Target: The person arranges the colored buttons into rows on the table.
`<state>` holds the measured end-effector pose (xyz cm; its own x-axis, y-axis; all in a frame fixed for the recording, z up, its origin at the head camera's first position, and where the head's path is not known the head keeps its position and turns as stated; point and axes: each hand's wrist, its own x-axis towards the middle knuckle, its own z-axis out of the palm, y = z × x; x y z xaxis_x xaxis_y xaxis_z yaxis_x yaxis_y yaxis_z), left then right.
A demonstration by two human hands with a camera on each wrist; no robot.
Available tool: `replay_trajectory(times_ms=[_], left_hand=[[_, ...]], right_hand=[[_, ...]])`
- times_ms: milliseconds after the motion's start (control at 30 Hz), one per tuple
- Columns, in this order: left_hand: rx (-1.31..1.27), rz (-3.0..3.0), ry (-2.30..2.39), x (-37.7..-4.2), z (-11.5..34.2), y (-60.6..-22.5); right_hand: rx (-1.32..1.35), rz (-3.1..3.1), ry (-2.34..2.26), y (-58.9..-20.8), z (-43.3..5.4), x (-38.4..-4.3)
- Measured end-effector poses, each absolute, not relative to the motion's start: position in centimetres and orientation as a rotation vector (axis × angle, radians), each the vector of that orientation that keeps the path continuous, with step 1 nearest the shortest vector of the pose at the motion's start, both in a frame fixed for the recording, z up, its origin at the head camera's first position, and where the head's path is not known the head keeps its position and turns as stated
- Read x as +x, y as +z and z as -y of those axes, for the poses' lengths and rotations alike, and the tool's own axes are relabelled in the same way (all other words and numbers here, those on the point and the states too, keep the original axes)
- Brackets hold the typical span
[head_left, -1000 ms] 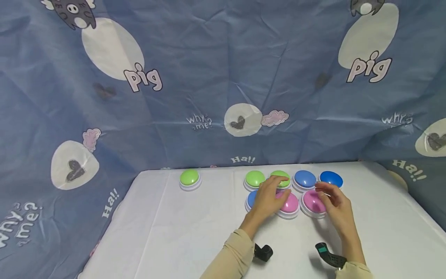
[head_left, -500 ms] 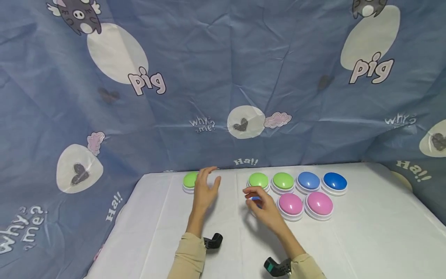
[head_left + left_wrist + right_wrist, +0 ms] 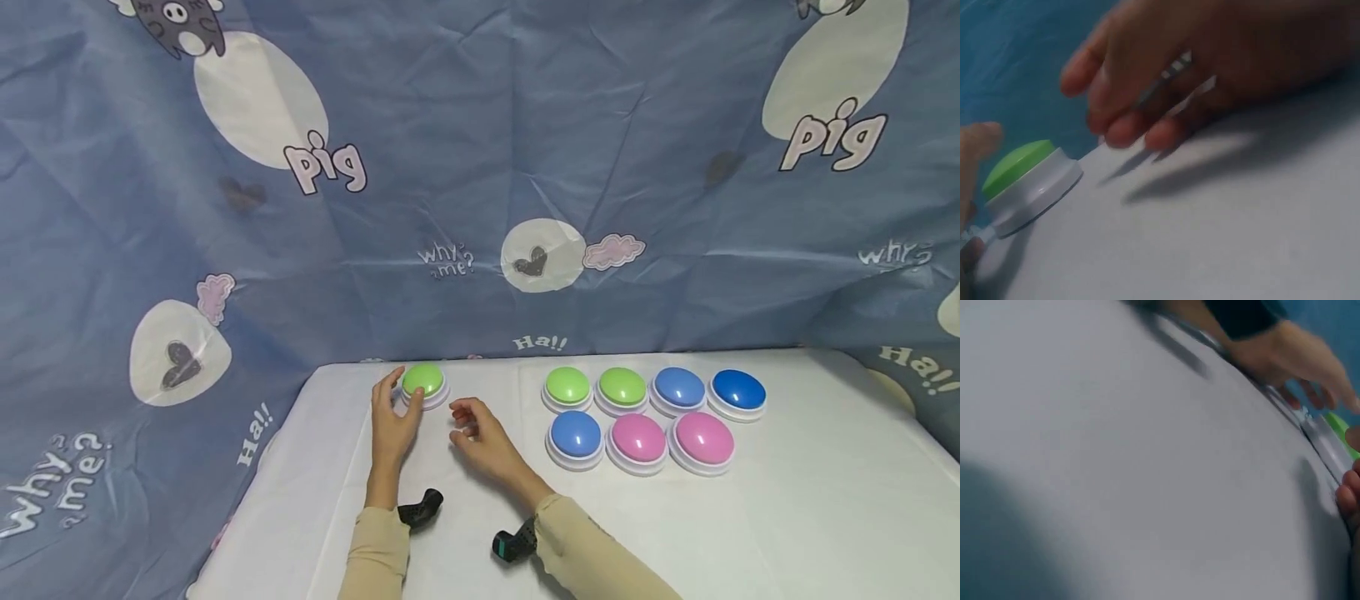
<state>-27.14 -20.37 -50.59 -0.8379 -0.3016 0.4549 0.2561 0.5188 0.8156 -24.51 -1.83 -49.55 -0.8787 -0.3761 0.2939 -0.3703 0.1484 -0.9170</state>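
A round push button with a green dome and white base (image 3: 423, 380) sits at the back left of the table. My left hand (image 3: 393, 425) is at its near left side, thumb and fingers spread about it; whether they touch it I cannot tell. In the left wrist view this button (image 3: 1025, 175) shows between left-hand fingers (image 3: 975, 147) at the edge and my right hand (image 3: 1147, 69). The right hand (image 3: 487, 442) hovers to the button's right with loosely bent fingers, holding nothing. Only the green edge of the button (image 3: 1338, 431) shows in the right wrist view.
Right of the hands stand more buttons in two rows. Behind are two green ones (image 3: 567, 385) (image 3: 622, 387) and two blue ones (image 3: 678, 387) (image 3: 738, 389). In front are a blue one (image 3: 575, 434) and two pink ones (image 3: 637, 438) (image 3: 703, 438). A blue printed cloth (image 3: 450, 192) hangs behind the white table (image 3: 480, 533).
Both hands have moved left, away from the button group to the lone green button. The left hand arrived first, and the right followed. The blue front button is now uncovered.
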Motion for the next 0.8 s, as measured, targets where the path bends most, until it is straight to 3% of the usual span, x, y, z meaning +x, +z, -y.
replay_trajectory(times_ms=[300, 800], left_hand=[[0.118, 2.477, -1.345, -26.0, 21.5, -49.9], [0.145, 2.539, -1.187, -26.5, 20.2, -50.4]], right_hand=[[-0.843, -2.546, -1.694, -50.3, 5.1, -27.8], [-0.722, -2.678, -1.404, -50.0, 4.6, -28.7]])
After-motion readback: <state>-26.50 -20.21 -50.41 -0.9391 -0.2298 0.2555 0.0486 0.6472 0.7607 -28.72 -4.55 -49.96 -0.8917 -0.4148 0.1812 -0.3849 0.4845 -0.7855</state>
